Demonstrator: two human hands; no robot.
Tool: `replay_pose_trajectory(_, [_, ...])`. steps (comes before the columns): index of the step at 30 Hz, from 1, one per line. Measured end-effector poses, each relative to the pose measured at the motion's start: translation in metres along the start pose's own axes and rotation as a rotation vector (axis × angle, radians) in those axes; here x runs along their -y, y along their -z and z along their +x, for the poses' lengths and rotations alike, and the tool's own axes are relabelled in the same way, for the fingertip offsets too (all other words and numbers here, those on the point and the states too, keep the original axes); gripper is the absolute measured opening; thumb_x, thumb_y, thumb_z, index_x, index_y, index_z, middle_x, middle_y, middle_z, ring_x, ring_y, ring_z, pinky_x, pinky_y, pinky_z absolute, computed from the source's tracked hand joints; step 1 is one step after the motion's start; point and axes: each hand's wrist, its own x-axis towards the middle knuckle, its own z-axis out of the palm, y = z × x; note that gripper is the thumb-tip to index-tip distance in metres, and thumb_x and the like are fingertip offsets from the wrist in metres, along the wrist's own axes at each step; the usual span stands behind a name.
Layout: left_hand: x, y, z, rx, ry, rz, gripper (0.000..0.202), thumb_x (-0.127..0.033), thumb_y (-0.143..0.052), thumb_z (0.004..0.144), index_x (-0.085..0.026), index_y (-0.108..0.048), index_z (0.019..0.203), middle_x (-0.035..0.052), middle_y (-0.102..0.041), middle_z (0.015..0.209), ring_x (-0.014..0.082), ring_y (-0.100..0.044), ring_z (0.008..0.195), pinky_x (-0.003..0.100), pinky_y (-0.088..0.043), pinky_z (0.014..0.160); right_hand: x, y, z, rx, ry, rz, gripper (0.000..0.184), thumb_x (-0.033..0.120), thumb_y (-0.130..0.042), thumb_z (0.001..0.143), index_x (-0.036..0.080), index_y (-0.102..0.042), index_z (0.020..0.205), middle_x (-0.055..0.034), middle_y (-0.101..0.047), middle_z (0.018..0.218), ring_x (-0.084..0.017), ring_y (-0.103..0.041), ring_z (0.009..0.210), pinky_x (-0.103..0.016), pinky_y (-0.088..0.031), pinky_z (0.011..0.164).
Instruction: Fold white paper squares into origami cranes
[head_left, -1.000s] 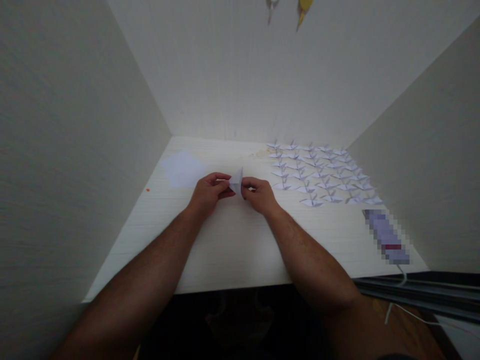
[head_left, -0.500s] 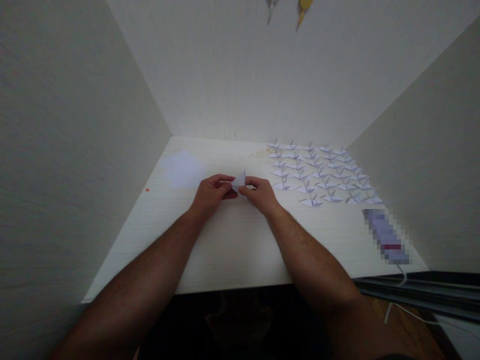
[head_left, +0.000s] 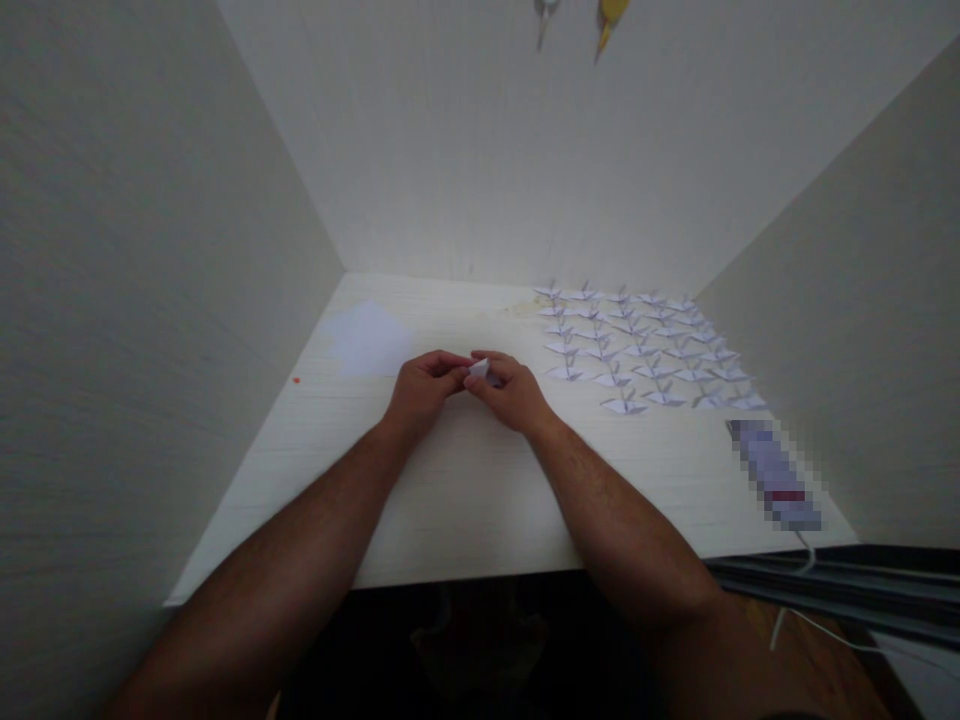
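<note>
A small piece of folded white paper is pinched between my two hands above the middle of the table. My left hand grips its left side between thumb and fingers. From the right, my right hand closes on it with the thumb in front and the fingers behind. Most of the paper is hidden by fingers, so its exact fold cannot be made out. To the right, several folded white paper cranes stand in rows. White paper sheets lie to the left of my hands.
A blurred-out phone-like object with a white cable lies at the table's right edge. A tiny orange bit is on the left of the white table. Walls enclose the left, back and right sides.
My right-hand fingers have moved left and wrapped closer round the paper. Its upright triangular flap, which stood up between my hands, now shows smaller and lower.
</note>
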Motion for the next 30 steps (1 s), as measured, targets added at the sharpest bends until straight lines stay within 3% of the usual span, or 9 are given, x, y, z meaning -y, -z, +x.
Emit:
replay_pose_trajectory(5, [0.000, 0.002, 0.000, 0.045, 0.017, -0.083, 0.040, -0.034, -0.086, 0.060, -0.014, -0.071, 0.091, 0.0083, -0.073, 0.095, 0.0210, -0.069, 0.086, 0.045, -0.055, 0.091, -0.005, 0.000, 0.000, -0.031, 0.111, -0.061, 0.013, 0.032, -0.064, 0.086, 0.023, -0.073, 0.090, -0.0084, -0.063, 0.125, -0.021, -0.056, 0.117, -0.040, -0.044, 0.102])
replay_pose_trajectory(9, [-0.002, 0.003, 0.000, 0.071, 0.127, -0.146, 0.040, -0.035, -0.082, 0.064, -0.011, -0.073, 0.095, 0.0100, -0.072, 0.095, 0.0214, -0.070, 0.083, 0.046, -0.055, 0.092, -0.010, 0.002, 0.001, -0.052, 0.227, -0.099, 0.014, 0.033, -0.064, 0.086, 0.023, -0.073, 0.090, -0.0090, -0.062, 0.126, -0.022, -0.053, 0.120, -0.043, -0.042, 0.105])
replay_pose_trajectory(13, [-0.001, 0.005, 0.002, 0.054, 0.141, -0.129, 0.047, -0.033, -0.083, 0.063, -0.013, -0.072, 0.105, 0.0096, -0.073, 0.096, 0.0208, -0.070, 0.083, 0.045, -0.056, 0.090, -0.011, 0.003, 0.001, -0.065, 0.295, -0.124, 0.016, 0.033, -0.062, 0.087, 0.024, -0.073, 0.094, -0.0088, -0.061, 0.128, -0.022, -0.052, 0.122, -0.042, -0.043, 0.105])
replay_pose_trajectory(16, [-0.002, 0.007, 0.003, 0.056, 0.142, -0.089, 0.048, -0.036, -0.083, 0.064, -0.013, -0.073, 0.105, 0.0111, -0.073, 0.101, 0.0217, -0.070, 0.084, 0.044, -0.056, 0.087, -0.012, 0.004, 0.000, -0.075, 0.310, -0.129, 0.018, 0.034, -0.062, 0.087, 0.025, -0.073, 0.098, -0.0086, -0.061, 0.128, -0.022, -0.051, 0.122, -0.042, -0.043, 0.106])
replay_pose_trajectory(21, [-0.004, 0.007, 0.002, 0.059, 0.081, 0.051, 0.044, -0.040, -0.083, 0.063, -0.014, -0.075, 0.098, 0.0094, -0.075, 0.094, 0.0224, -0.070, 0.085, 0.042, -0.055, 0.090, -0.013, 0.002, -0.001, -0.103, 0.304, -0.162, 0.019, 0.039, -0.067, 0.084, 0.026, -0.073, 0.096, -0.0068, -0.060, 0.130, -0.023, -0.045, 0.130, -0.046, -0.038, 0.110])
replay_pose_trajectory(30, [0.006, 0.005, 0.005, -0.011, 0.023, -0.113, 0.039, -0.033, -0.085, 0.061, -0.012, -0.070, 0.090, 0.0075, -0.074, 0.087, 0.0195, -0.070, 0.077, 0.045, -0.057, 0.087, -0.010, 0.001, 0.002, -0.264, 0.204, -0.069, 0.010, 0.035, -0.068, 0.082, 0.025, -0.072, 0.084, -0.0057, -0.068, 0.118, -0.021, -0.055, 0.121, -0.044, -0.043, 0.105])
